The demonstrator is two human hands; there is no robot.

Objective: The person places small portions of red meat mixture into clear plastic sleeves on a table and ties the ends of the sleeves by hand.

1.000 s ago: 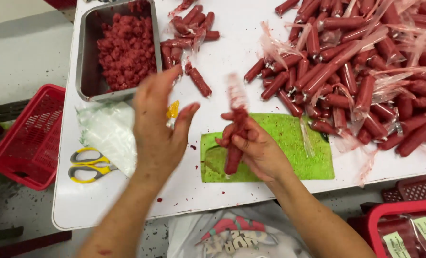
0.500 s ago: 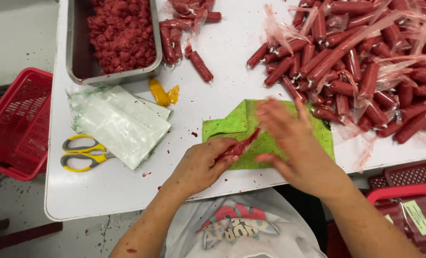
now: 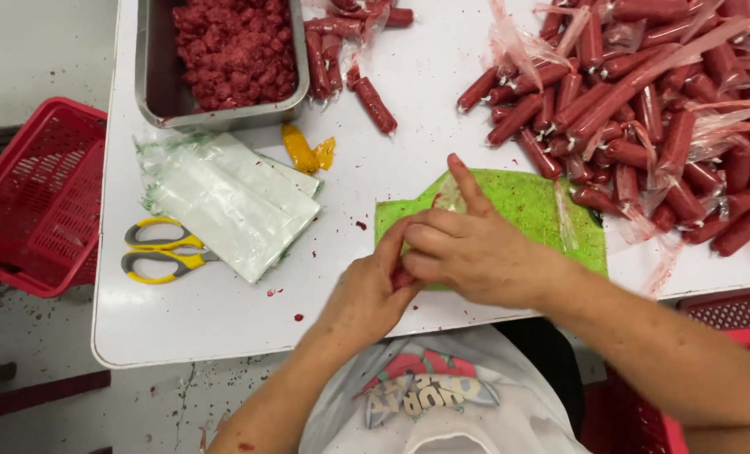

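Two bare hands work together over a green mat on a white table.

White table [image 3: 223, 319]; heap of red sausages [image 3: 644, 109] far right; green mat [image 3: 535, 210]; right hand [image 3: 476, 252] overlaps left hand [image 3: 371, 290], both closed around a mostly hidden red sausage [image 3: 402, 279].

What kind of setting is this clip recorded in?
Probably a small food-packing workspace, perhaps home-run: a white table bears a metal tray of red minced filling, a heap of plastic-wrapped red sausage rolls, and a stack of clear bags.
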